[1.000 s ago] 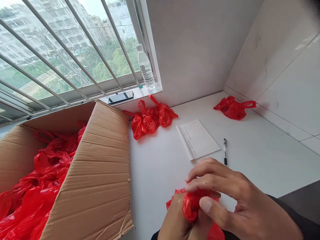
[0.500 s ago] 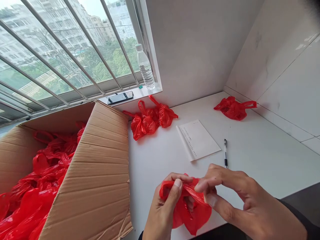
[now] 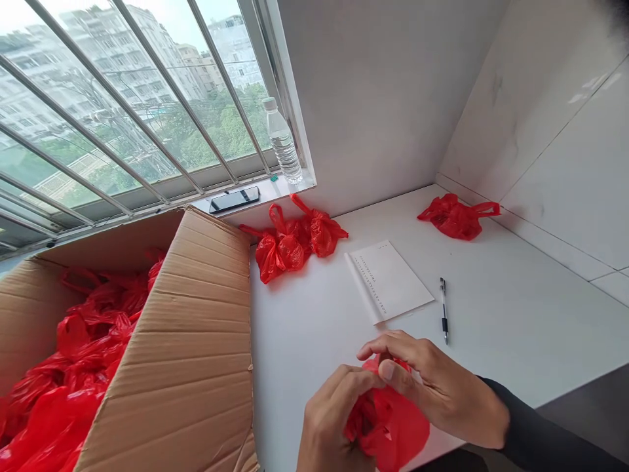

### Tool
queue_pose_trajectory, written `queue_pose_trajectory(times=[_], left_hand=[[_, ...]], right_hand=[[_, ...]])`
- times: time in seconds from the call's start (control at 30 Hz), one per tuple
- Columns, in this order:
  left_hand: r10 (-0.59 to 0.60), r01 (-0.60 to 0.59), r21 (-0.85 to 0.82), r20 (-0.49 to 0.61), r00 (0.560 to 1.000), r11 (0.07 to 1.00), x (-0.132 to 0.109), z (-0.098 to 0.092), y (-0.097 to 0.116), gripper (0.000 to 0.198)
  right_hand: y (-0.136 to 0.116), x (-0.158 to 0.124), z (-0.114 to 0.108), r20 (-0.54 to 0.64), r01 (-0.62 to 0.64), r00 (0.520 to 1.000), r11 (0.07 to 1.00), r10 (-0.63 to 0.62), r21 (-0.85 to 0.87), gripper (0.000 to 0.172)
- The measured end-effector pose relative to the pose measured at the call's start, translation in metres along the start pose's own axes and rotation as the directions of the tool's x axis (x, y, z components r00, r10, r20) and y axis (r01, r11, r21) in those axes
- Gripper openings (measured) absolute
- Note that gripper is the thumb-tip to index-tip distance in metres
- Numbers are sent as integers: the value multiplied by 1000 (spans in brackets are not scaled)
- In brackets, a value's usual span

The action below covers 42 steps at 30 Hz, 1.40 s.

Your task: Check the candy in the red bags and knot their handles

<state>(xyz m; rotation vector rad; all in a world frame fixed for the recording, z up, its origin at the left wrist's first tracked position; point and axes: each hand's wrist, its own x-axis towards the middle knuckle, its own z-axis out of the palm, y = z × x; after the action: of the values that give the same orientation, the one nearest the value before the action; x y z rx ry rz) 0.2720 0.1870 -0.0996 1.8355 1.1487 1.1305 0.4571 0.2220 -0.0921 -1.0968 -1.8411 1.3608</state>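
Note:
Between my hands, low in the head view, is a crumpled red plastic bag [image 3: 393,426] at the table's near side. My left hand [image 3: 329,413] curls round the bag's left side, fingers closed on the thin plastic. From the right, my right hand [image 3: 432,387] grips the bag's upper edge, its thumb and fingers bent over the plastic. The fingertips of both hands nearly meet at the top of the bag. Part of the bag is hidden behind the fingers, and what is inside it cannot be made out.
A cardboard box [image 3: 181,341] full of red bags [image 3: 73,367] stands at left. Knotted red bags [image 3: 295,242] sit by the wall, another red bag [image 3: 457,216] at far right. A notebook [image 3: 393,278] and pen [image 3: 444,311] lie ahead. The sill holds a phone [image 3: 234,199] and bottle [image 3: 284,144].
My left hand has turned so its back faces up and the thumb is hidden. My right hand has shifted left, closer to it. The bag has been turned between them; the view tilted slightly.

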Motion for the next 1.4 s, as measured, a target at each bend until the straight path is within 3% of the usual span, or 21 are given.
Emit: queue_pose_trajectory(times=[0.2,0.3,0.37,0.5,0.8,1.03,1.2,1.3,1.4], left_hand=[[107,-88,93,-227,968,992,2,9,-7,30],[121,-96,108,-260,958,990,0,10,-12,32],[128,-108,93,-253,959,990,-1,9,-15,32],[121,-112,64,-157,980,992,-3,7,-23,32],[94,-88,142,-36,995,986,-14,-2,-35,53],[112,-51,332,-169,979,942,-34,-20,-55,45],[-31,109,257,-288,957,960,-54,-24,-74,31],[-64,116,185,-265,962,976,-56,-14,-74,31],[-81,113,205,-161,984,972,-52,3,-71,51]], right_hand=[[-1,4,2,67,-23,998,996,18,87,34],[1,6,2,144,-30,989,997,19,73,30],[3,7,1,145,-47,989,997,38,58,23],[5,8,-3,25,-65,998,998,64,27,15],[13,3,-5,-80,-109,992,988,100,-110,17],[36,-7,-20,-139,-222,971,950,195,-220,19],[57,-18,-29,-194,-295,949,917,249,-268,25],[59,-20,-22,-236,-304,936,938,261,-169,23],[57,-18,-4,-234,-220,950,975,205,-38,21]])
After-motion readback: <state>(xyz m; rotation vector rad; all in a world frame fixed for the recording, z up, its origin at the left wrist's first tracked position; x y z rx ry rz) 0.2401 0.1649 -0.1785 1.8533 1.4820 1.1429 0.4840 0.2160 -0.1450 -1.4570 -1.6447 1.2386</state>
